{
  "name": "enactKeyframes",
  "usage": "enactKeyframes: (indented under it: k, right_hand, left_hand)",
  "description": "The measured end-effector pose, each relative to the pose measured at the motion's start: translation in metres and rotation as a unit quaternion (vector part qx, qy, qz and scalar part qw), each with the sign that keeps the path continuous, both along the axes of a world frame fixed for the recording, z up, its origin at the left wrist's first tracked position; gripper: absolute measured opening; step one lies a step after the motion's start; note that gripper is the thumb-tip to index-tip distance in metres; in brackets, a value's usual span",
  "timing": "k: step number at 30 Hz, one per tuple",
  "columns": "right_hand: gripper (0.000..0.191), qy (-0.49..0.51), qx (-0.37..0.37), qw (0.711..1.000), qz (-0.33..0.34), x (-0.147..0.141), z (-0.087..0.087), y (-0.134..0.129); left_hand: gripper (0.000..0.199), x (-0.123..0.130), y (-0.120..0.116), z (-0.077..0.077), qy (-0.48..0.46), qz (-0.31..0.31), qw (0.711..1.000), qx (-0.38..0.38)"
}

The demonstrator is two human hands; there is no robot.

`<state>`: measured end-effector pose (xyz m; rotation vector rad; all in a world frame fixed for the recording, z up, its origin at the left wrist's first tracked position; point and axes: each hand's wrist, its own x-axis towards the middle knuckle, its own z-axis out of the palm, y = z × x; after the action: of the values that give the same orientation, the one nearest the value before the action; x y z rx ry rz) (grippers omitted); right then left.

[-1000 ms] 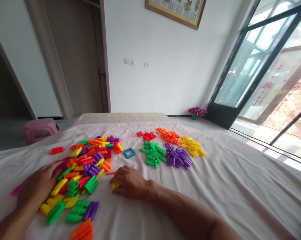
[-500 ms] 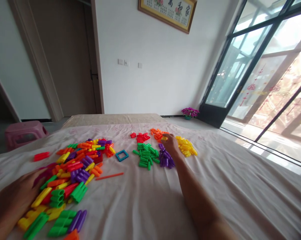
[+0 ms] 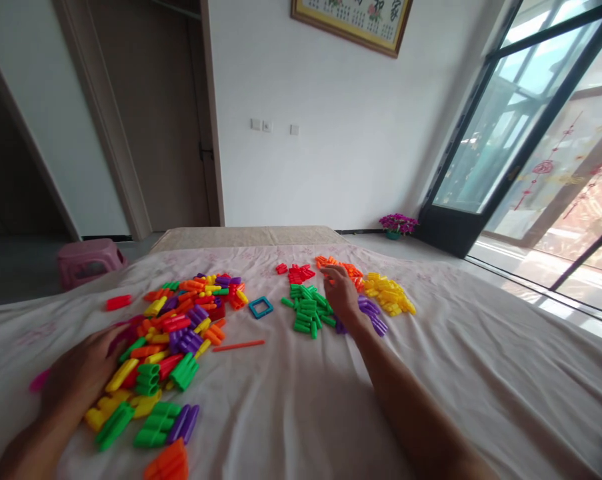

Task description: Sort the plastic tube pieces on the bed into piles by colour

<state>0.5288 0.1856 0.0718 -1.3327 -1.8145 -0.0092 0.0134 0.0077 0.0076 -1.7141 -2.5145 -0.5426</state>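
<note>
My left hand (image 3: 88, 363) rests at the left edge of a mixed pile of coloured plastic pieces (image 3: 181, 323), beside something magenta; its fingertips are partly hidden. My right hand (image 3: 339, 288) hovers over the sorted groups, fingers bent, and what it holds, if anything, is too small to make out. Under and beside it lie purple pieces (image 3: 373, 315), with green pieces (image 3: 308, 310) to the left, red pieces (image 3: 301, 273) and orange pieces (image 3: 351, 272) beyond, and yellow pieces (image 3: 391, 293) to the right.
Between the groups lie a blue square frame (image 3: 261, 307) and a thin orange stick (image 3: 239, 345). A cloth (image 3: 291, 413) covers the surface. A pink stool (image 3: 91, 261) and a pot of purple flowers (image 3: 398, 225) stand beyond.
My right hand has drawn back slightly from the orange and yellow pieces towards the green and purple ones. The whole view has shifted, so things appear farther right.
</note>
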Motion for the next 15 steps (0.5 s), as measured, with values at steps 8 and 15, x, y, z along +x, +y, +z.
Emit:
enactKeyframes:
  k: [8,15]
  right_hand:
    - [0.035,-0.146,-0.098,0.933,0.315,-0.122,-0.018,-0.076]
    - [0.03,-0.216,-0.092,0.909,0.344,-0.185,-0.021,-0.087]
  left_hand:
    - [0.061,0.015,-0.004,0.014,-0.031,0.003,1.0,-0.003]
    - [0.057,0.01,-0.003,0.008,-0.015,-0.015,1.0,0.014]
